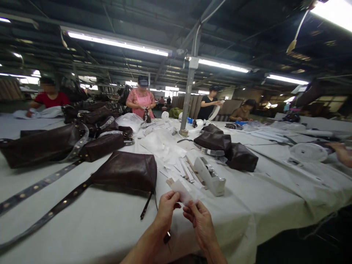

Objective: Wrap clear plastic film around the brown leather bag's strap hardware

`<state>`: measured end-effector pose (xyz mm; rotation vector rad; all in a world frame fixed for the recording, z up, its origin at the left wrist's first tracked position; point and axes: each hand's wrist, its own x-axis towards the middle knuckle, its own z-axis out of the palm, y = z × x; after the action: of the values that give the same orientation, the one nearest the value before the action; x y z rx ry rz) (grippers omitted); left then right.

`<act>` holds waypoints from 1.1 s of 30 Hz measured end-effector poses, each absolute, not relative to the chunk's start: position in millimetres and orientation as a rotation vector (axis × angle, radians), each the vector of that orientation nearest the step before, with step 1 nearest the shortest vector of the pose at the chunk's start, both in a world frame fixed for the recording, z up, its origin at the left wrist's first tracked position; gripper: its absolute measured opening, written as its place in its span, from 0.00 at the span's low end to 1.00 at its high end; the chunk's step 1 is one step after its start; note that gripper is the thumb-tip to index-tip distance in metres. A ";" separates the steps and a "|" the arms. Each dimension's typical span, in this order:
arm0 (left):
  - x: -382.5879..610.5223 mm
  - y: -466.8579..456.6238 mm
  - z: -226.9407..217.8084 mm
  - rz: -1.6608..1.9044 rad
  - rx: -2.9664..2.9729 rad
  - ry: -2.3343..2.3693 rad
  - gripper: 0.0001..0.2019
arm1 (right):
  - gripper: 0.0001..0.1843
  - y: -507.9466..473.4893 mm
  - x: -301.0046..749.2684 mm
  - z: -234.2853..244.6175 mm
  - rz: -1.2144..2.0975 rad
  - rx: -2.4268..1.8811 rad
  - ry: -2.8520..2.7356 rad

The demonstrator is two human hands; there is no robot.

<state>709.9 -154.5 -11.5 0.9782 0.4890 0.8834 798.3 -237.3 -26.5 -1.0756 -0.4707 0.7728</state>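
Between them, my left hand and my right hand hold a small white sheet of paper above the front of the table. My left thumb and fingers pinch its left edge, and my right fingers close on its lower right corner. Just beyond the paper lie thin card strips and a pale tape dispenser. To the left rests a dark brown leather bag, its studded strap running toward the near left. A dark zip pull hangs near my left hand.
More brown bags crowd the left side, and others lie right of centre. Loose white paper spreads across the middle. A metal post rises from the table. Several people work around it, and another person's hand shows at the right edge.
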 end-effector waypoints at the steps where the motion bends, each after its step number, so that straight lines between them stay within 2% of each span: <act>1: 710.3 -153.7 -12.2 0.897 1.015 0.519 0.18 | 0.24 -240.0 798.6 -28.3 0.775 -1.116 -0.497; 8: 704.4 -151.5 -12.5 0.912 1.195 0.575 0.11 | 0.27 -241.2 802.5 -14.4 0.558 -1.332 -0.878; 12: 703.4 -149.8 -15.5 0.929 1.224 0.604 0.13 | 0.21 -233.5 800.1 -10.3 0.562 -1.312 -0.904; 15: 699.7 -147.6 -16.6 0.882 1.206 0.626 0.16 | 0.21 -228.0 800.0 -15.4 0.615 -1.305 -0.857; 20: 685.3 -140.7 -13.2 0.889 1.116 0.657 0.11 | 0.22 -212.5 811.9 -25.4 0.651 -1.346 -0.778; 26: 654.7 -132.7 -7.8 0.850 1.014 0.626 0.14 | 0.24 -171.5 856.9 -5.6 0.187 -1.744 -0.947; 30: 617.1 -132.6 -12.7 0.758 1.049 0.646 0.16 | 0.23 -163.7 853.5 7.4 -0.067 -1.803 -1.010; 31: 606.1 -132.8 -16.1 0.738 1.068 0.661 0.16 | 0.22 -166.9 844.2 7.0 -0.037 -1.794 -1.056; 33: 584.4 -133.0 -25.1 0.703 1.099 0.709 0.15 | 0.20 -176.5 819.7 1.1 0.236 -1.755 -1.187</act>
<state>584.4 -133.0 -25.1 1.0992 0.7087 0.7033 819.7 -176.5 1.1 -1.7554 -1.1866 0.2363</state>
